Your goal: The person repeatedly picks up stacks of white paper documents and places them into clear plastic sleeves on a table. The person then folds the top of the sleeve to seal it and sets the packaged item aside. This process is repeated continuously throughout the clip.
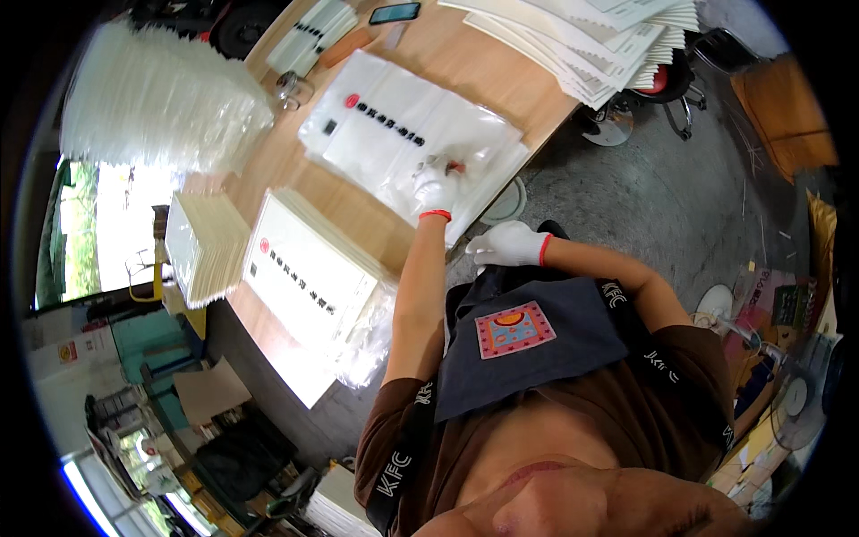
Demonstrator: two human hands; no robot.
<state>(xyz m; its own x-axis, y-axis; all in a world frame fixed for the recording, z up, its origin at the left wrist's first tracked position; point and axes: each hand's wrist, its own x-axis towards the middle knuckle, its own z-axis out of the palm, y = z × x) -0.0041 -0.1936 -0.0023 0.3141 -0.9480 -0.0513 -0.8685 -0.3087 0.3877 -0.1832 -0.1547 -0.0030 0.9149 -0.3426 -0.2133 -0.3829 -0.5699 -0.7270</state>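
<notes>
Left hand [437,186]: gloved in white with a red cuff, arm stretched forward over the table; the fingers press down on the top clear bag [420,134], near its closer edge. The fingers look curled together on the film, apparently pinching a small reddish item, too small to identify.
Right hand [508,243]: same glove type, held close to the body beside the table edge [385,259], off the work surface. It holds nothing visible; whether the fingers are apart or together cannot be told.
Clear bag position: topmost of a flat pile of printed transparent bags lying in the middle of the wooden table, directly ahead of the person. Lying flat, it presents its closer edge to the reaching hand.
Packed stack [309,273]: white printed sheets inside clear film, on the table's left part, near the left elbow and apart from the bag pile.
Loose sheet stack [204,246]: white sheets, just left of the packed stack, within arm's reach.
Fanned white stock [608,40]: spread along the far right of the table.
Tall pile of clear film [157,94]: far left corner.
Phone [395,12]: far edge, well away from both hands.
</notes>
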